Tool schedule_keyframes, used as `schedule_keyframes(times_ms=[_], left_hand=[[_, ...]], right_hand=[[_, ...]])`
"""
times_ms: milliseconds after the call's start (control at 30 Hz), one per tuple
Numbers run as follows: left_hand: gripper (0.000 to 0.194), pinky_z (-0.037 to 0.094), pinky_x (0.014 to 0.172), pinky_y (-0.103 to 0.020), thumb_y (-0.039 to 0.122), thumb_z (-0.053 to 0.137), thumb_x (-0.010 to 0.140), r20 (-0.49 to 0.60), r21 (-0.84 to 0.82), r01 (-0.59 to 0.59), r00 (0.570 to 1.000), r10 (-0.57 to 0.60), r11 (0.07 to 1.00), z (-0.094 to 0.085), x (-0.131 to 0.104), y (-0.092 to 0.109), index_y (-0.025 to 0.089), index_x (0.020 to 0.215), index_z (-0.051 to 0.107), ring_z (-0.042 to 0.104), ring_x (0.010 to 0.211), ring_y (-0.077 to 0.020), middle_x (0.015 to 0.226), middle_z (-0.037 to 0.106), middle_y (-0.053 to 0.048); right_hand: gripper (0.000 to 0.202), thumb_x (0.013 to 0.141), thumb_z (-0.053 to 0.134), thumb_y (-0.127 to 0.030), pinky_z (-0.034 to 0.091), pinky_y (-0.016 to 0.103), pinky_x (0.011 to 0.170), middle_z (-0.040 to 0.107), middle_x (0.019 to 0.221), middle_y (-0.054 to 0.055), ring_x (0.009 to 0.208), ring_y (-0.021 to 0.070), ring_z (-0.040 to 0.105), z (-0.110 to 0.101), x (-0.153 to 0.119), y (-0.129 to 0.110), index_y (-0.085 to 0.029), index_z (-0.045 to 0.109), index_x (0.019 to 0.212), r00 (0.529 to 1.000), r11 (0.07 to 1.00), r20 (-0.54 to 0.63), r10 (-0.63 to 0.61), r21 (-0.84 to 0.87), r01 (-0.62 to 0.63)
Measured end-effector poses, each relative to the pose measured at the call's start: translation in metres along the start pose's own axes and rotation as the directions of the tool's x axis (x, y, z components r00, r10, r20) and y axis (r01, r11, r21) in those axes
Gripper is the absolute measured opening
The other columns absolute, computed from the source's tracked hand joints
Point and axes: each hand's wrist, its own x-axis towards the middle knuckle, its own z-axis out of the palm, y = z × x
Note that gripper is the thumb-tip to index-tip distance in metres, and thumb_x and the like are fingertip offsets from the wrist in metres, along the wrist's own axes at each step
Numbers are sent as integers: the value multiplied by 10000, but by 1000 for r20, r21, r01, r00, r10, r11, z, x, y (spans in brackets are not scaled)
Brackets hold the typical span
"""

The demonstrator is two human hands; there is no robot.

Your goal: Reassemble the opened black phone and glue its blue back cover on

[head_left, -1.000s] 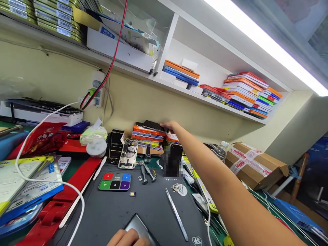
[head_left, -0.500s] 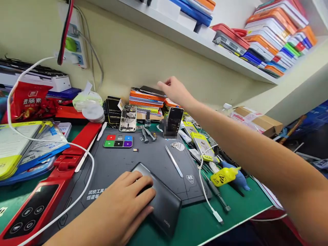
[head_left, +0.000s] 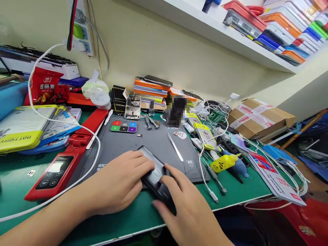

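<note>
A dark grey phone (head_left: 156, 173) marked Redmi lies back up at the front edge of the dark work mat (head_left: 112, 145). My left hand (head_left: 120, 181) is closed over its left part, fingers curled onto the back. At the near right end, my right hand (head_left: 186, 201) grips the phone, fingers on the far side and back, thumb by the near side. Beyond the hands on the mat lie silver tweezers (head_left: 175, 147), a small card-like piece (head_left: 139, 135) and a case with coloured squares (head_left: 123, 126). An opened phone body (head_left: 133, 106) leans at the back.
A red device (head_left: 57, 171) with a white cable (head_left: 99, 150) crossing it lies left. Rightward are a yellow bottle (head_left: 224, 163), a blue air blower (head_left: 238, 168) and a cardboard box (head_left: 258, 119). Stacked boxes (head_left: 151, 89) stand against the wall, under a shelf (head_left: 246, 44).
My right hand has come down from the stack at the back onto the phone. The view has shifted, showing more of the right side. My left hand stays on the phone.
</note>
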Motion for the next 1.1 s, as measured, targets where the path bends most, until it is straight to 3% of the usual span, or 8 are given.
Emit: schedule_keyframes(times_ms=[200, 400, 600, 833, 933, 1000, 1033, 1100], left_hand=[[318, 446, 1080, -457, 266, 606, 981, -25, 75, -102, 994, 104, 992, 2, -5, -4, 216, 1291, 560, 564, 1217, -262, 1344, 648, -63], [283, 538, 961, -387, 151, 481, 1046, -169, 239, -109, 974, 152, 965, 13, 3, -18, 187, 1297, 607, 646, 1131, -228, 1217, 726, -81], [258, 555, 953, -386, 102, 478, 1037, -219, 294, -164, 947, 233, 942, 16, 7, -22, 160, 1226, 643, 659, 1125, -220, 1240, 746, -75], [224, 549, 931, -390, 90, 443, 1058, -188, 376, -211, 936, 298, 902, 9, 11, -15, 139, 1180, 625, 670, 1093, -219, 1223, 764, -74], [216, 532, 978, -413, 93, 463, 1058, -201, 477, -238, 908, 368, 846, 9, 8, -13, 101, 1187, 637, 688, 1093, -231, 1216, 772, -94], [223, 501, 1052, -431, 70, 486, 1045, -233, 523, -230, 888, 397, 821, 9, 4, -12, 88, 1207, 638, 684, 1155, -236, 1259, 762, -106], [234, 478, 1094, -435, 51, 494, 1036, -250, 534, -228, 877, 409, 814, 8, 0, -11, 86, 1218, 637, 668, 1212, -235, 1296, 748, -113], [270, 425, 1168, -428, 24, 502, 1018, -282, 533, -232, 858, 429, 814, 6, -7, -8, 86, 1246, 633, 603, 1336, -230, 1382, 701, -128]], right_hand=[[294, 888, 622, -159, 590, 453, 1044, 724, 1315, 123, 1242, 317, 685, -12, 10, 6, -222, 617, 1176, 990, 990, -74, -117, 69, 122], [209, 916, 591, -165, 649, 342, 883, 785, 1197, 91, 1058, 257, 778, -21, 18, 15, -222, 660, 1105, 985, 982, -97, -144, 112, 154], [203, 938, 627, -170, 600, 451, 1044, 803, 1184, 99, 1096, 272, 773, -9, 13, 23, -193, 679, 1133, 953, 976, -230, -197, 50, 213], [234, 955, 652, -183, 550, 468, 1112, 795, 1212, 73, 1147, 268, 750, -11, 11, 23, -207, 660, 1187, 960, 973, -215, -181, 101, 206], [367, 943, 683, -339, 523, 519, 1125, 727, 1338, 92, 1287, 340, 656, -15, -3, 26, -262, 620, 1295, 972, 970, -234, -30, 227, 85], [362, 968, 619, -430, 603, 489, 1005, 728, 1278, 115, 1195, 342, 697, -17, -18, 29, -301, 593, 1305, 922, 897, -316, 221, 437, -65], [281, 996, 563, -445, 648, 451, 896, 749, 1171, 111, 1067, 317, 742, -17, -25, 31, -322, 602, 1245, 874, 798, -306, 379, 586, -141], [243, 1044, 439, -473, 674, 409, 725, 762, 1007, 98, 879, 285, 772, -19, -36, 30, -334, 624, 1119, 801, 462, -87, 592, 851, -250]])
